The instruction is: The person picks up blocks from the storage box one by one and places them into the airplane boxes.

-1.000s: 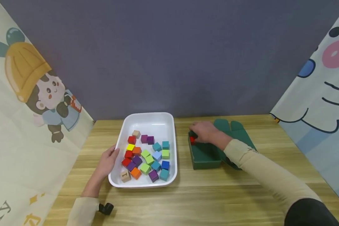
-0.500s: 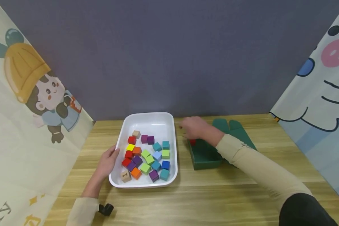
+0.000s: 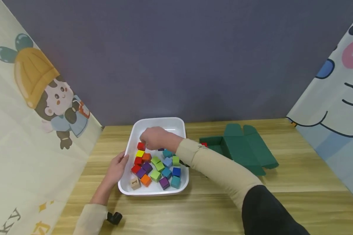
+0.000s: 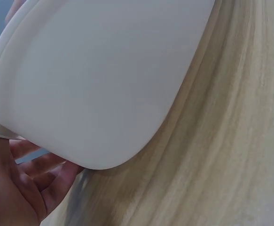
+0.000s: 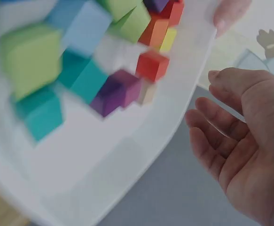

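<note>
My left hand [image 3: 116,169] holds the left rim of a white tray [image 3: 173,124], thumb at the edge; in the left wrist view its fingers [image 4: 61,181] curl against the tray's side. Several coloured cubes lie in the tray, along with a plain wooden cube marked 1 [image 3: 135,183]. My right hand [image 3: 156,138] hovers over the tray's far left part, close to a red cube [image 3: 141,146]. Seen from the right wrist, the right hand [image 5: 242,136] has loosely bent fingers with nothing between them. A pale wooden cube [image 5: 147,92] and purple cubes [image 5: 127,86] are nearby, mostly hidden in the head view.
Right of the tray a green box [image 3: 213,141] stands with its lid [image 3: 248,148] folded out to the right. One red block [image 3: 204,144] shows inside it. A grey panel [image 3: 194,65] rises behind the wooden table [image 3: 211,209]; printed cloths hang at both sides.
My right hand has left the green box, crossing leftward until it is above the tray. The red block stays in the box. My left hand keeps its hold on the tray.
</note>
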`<state>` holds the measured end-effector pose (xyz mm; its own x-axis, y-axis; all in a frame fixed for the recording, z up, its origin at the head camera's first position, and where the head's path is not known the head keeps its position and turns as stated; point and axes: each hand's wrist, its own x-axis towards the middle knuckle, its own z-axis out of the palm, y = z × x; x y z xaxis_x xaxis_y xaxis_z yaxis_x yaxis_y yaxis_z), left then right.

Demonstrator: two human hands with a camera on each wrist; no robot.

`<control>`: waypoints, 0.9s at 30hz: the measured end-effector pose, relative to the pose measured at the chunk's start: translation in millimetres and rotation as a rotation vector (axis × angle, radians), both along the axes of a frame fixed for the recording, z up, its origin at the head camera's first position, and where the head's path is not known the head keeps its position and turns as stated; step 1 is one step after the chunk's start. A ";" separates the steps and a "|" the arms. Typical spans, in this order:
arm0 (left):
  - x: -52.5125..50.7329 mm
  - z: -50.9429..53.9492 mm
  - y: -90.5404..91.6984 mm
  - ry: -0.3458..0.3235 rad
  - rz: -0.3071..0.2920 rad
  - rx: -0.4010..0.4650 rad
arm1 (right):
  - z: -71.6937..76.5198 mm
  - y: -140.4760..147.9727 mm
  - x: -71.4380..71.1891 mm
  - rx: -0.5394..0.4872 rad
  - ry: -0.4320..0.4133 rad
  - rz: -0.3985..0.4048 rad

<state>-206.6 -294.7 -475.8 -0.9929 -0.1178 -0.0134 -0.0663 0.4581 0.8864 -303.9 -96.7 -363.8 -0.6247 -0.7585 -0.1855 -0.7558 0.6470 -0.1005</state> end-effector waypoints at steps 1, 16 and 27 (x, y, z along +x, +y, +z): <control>0.4 0.4 -0.7 0.008 0.004 0.000 | -3.2 -9.6 -0.6 0.004 0.004 0.013; 4.6 -1.1 4.8 0.035 0.015 0.088 | -55.9 -55.0 -20.2 -0.013 -0.058 -0.109; 2.0 -2.2 3.5 0.037 0.020 0.063 | -62.7 -53.1 -25.4 -0.075 -0.117 -0.152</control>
<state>-204.6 -291.1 -478.0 -0.9904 -0.1372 0.0152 -0.0413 0.3999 0.9156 -329.3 -149.7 -426.5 -0.7105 -0.6718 -0.2095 -0.6306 0.7400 -0.2339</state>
